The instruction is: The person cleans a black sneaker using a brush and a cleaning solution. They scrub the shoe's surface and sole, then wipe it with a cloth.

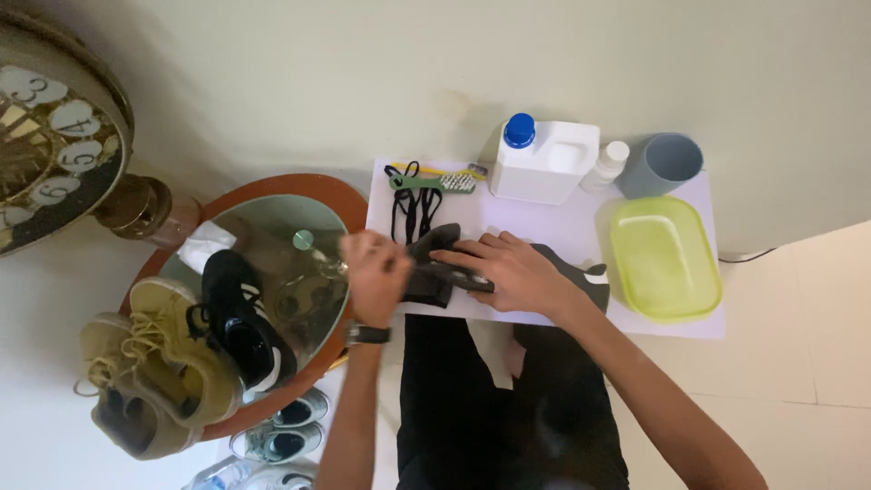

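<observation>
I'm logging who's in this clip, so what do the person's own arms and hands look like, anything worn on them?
Both arms are bare to the frame edge, with no sleeves, and no gloves on either hand. The left hand has a dark wristwatch with a black strap just below it. The right hand and its wrist carry nothing visible. No rings can be made out.

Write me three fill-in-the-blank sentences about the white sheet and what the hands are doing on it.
1. Both hands, the left hand and the right hand, are on a dark grey ____ lying on the white sheet.
2. The white jug has a ____ cap.
3. The shallow tub at the sheet's right end is coloured ____.

Missing words: insole; blue; yellow-green
</observation>
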